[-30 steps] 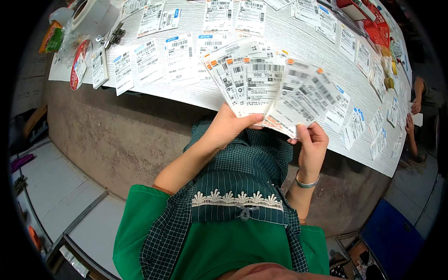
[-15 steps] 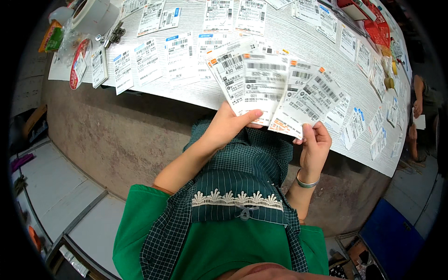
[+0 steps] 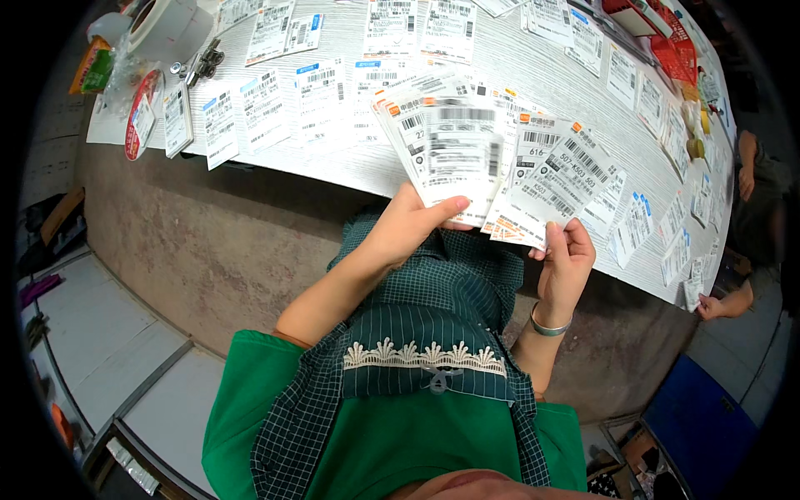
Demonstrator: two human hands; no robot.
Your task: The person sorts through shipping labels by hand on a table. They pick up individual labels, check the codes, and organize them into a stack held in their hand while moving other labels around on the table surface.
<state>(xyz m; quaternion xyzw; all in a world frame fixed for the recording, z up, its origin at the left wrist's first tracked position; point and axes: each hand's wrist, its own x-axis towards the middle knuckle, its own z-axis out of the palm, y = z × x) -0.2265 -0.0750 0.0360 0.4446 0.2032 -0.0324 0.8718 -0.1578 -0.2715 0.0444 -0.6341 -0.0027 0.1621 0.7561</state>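
From my end, the left hand (image 3: 404,227) clasps one fanned stack of labels (image 3: 458,179) at its lower edge — thumb on top. Just beside it, the right hand (image 3: 567,258) pinches a second fan (image 3: 571,179), two labels uppermost. Beyond, I count five label piles (image 3: 265,108) along the tabletop (image 3: 346,33) — then one white roll (image 3: 182,37).

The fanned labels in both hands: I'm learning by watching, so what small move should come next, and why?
Perhaps have the left hand nudge its front label slightly rightward with the thumb: that thumb lies on the label's lower part, and the right hand pinches another fan of labels close beside it.
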